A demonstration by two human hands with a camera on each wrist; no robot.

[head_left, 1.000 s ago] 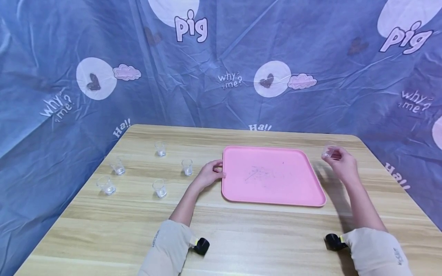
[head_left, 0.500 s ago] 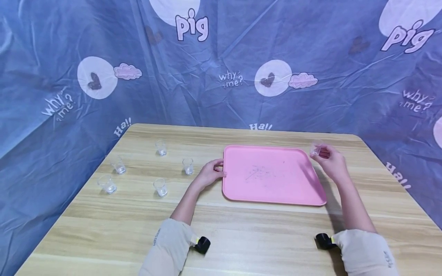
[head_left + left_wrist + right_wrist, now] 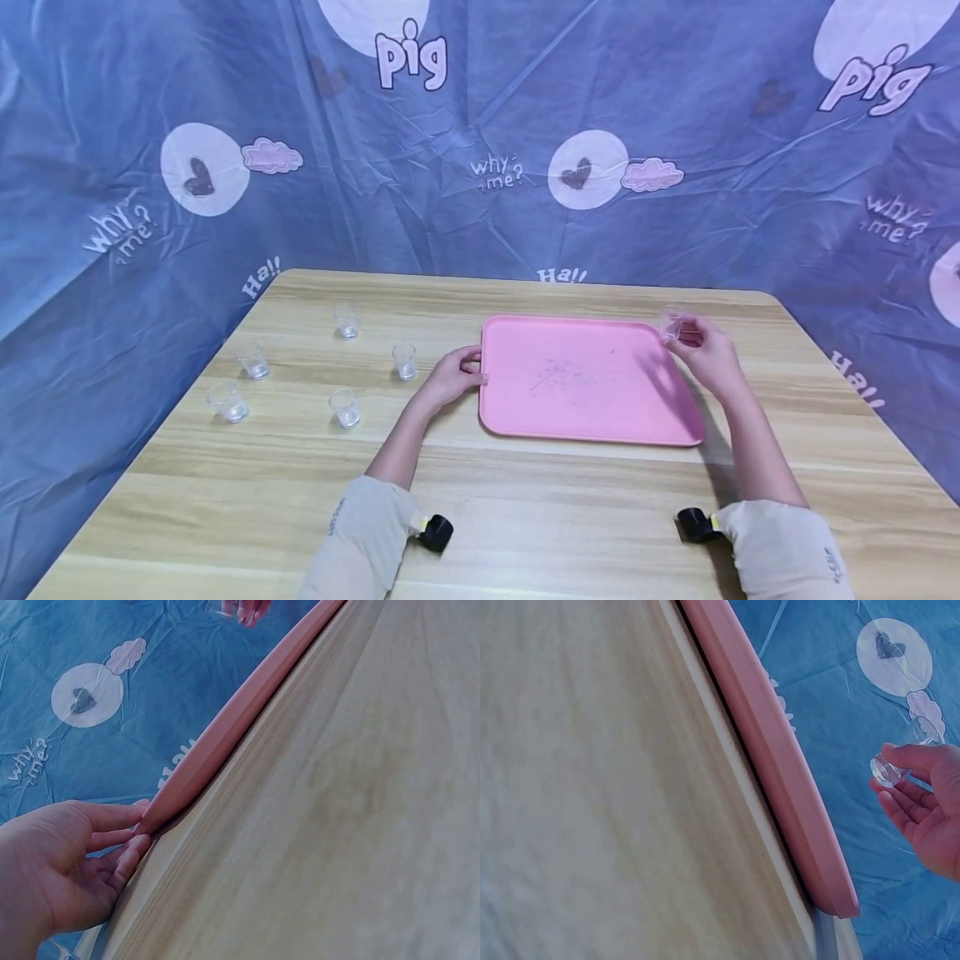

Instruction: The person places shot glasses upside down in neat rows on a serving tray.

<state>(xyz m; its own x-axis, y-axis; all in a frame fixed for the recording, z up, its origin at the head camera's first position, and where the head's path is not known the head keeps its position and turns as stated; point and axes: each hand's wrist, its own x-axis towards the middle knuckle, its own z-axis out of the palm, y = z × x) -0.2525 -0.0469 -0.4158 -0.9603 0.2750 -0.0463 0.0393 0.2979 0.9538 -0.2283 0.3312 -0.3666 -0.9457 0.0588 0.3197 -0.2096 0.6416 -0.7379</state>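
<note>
A pink tray lies on the wooden table. My left hand pinches its left rim, thumb on top and the other fingers at the side; the left wrist view shows those fingertips at the tray's corner. Above the tray's far right corner, my right hand holds a small clear shot glass between thumb and fingers. From the right wrist view the thick base of the glass points toward the tray side, and the hand is raised clear of the rim.
Several more clear shot glasses stand left of the tray, among them a near one, one close to the left hand and a far one. A blue printed cloth hangs behind the table.
My right hand has moved left with the shot glass, from beside the tray to over its far right corner. The left hand stays on the rim.
</note>
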